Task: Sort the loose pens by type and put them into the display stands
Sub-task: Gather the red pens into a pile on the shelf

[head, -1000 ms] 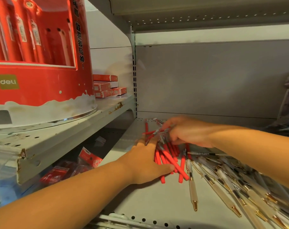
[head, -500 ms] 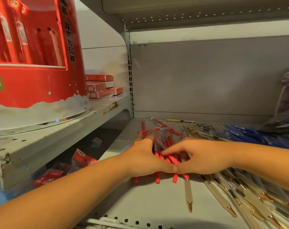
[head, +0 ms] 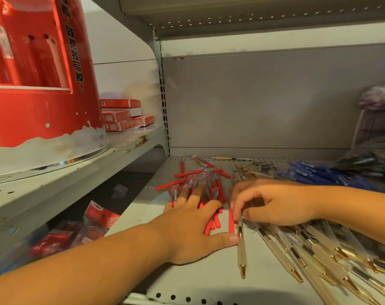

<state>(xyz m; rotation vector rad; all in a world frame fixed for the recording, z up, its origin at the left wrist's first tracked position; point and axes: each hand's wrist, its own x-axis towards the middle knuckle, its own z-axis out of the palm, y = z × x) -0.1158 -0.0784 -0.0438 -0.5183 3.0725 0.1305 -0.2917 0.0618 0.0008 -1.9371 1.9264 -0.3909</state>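
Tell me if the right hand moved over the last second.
Yes: right hand came forward, away from the back wall, and pinches a gold-tipped pen.

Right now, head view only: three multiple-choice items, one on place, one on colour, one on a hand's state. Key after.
1. Where do the blue pens lie?
A) back right of the lower shelf
B) on the upper shelf at left
C) at the front left edge of the lower shelf

2. What colour are the pens under the left hand?
A) blue
B) red
C) green

3. How does the left hand lie?
A) flat, fingers straight, resting on the pens
B) a fist holding nothing
C) curled round one pen

Key:
1 A, they lie near the back wall, on the right.
2 B, the red pens fan out from under its fingers.
3 A, its fingers lie spread and straight across the pile.
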